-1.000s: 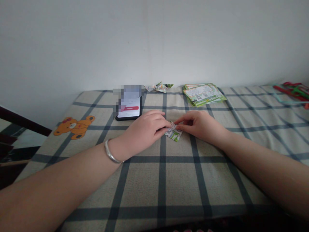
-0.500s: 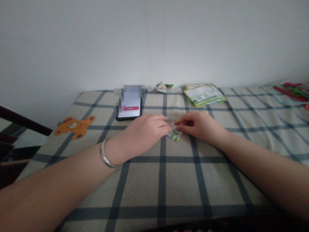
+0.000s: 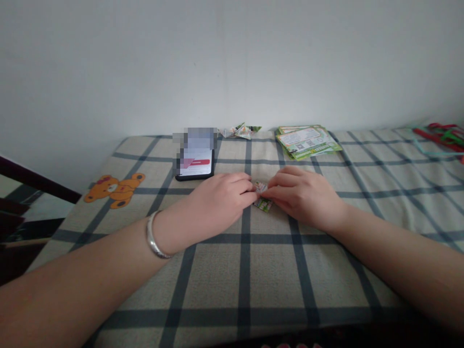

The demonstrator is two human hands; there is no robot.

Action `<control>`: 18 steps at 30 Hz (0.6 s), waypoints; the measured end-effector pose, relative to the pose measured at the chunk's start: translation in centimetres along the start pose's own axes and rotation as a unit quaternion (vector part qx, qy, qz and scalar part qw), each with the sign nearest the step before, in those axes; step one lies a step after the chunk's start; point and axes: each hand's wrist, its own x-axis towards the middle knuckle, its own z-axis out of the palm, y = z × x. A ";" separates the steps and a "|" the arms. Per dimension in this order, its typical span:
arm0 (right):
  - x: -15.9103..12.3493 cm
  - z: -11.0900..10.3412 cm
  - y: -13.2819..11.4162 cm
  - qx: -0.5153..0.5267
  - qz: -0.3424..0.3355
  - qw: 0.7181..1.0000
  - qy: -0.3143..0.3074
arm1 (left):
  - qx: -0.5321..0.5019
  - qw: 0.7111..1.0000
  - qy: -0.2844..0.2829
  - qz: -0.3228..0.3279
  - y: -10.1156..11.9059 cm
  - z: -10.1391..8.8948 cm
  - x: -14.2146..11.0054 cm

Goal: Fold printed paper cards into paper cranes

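A small folded piece of printed paper (image 3: 264, 205), green and white, lies on the checked tablecloth between my hands. My left hand (image 3: 224, 198), with a silver bangle at the wrist, has its fingers together and their tips on the paper's left side. From the right, my right hand (image 3: 302, 193) pinches the paper with thumb and fingers. The fingers of both hands cover part of it. Behind them lies a stack of green and white printed sheets (image 3: 306, 142), and near the wall are folded paper pieces (image 3: 242, 131) of similar print.
A phone (image 3: 195, 157) with a lit screen stands beyond my left hand. An orange bear cutout (image 3: 116, 190) lies at the left. Red and green items (image 3: 447, 137) sit at the far right. The tablecloth (image 3: 213, 280) reaches back to the white wall (image 3: 232, 63).
My right hand has turned slightly and its fingers have closed in on the paper, covering more of it. My left hand stays nearly in place at the paper's left side.
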 end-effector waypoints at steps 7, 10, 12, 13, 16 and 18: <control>0.3 -0.3 -0.3 -0.030 0.021 0.999 -0.040 | 0.011 1.000 0.005 -0.006 0.3 0.3 -0.1; 0.4 -0.6 -0.2 -0.031 0.021 0.998 -0.048 | 0.018 1.000 0.007 -0.004 0.4 0.2 -0.2; 0.4 -0.7 -0.1 -0.028 0.020 0.998 -0.050 | 0.020 1.000 0.001 0.001 0.4 0.0 -0.2; 0.4 -0.8 -0.1 -0.028 0.020 0.998 -0.051 | 0.018 1.000 -0.002 0.003 0.3 -0.1 -0.2; 0.4 -0.8 0.0 -0.031 0.024 0.998 -0.057 | 0.007 1.000 -0.016 0.010 0.1 -0.6 -0.1; 0.3 -0.8 0.0 -0.031 0.028 0.997 -0.062 | -0.002 1.000 -0.024 0.013 -0.1 -0.8 -0.1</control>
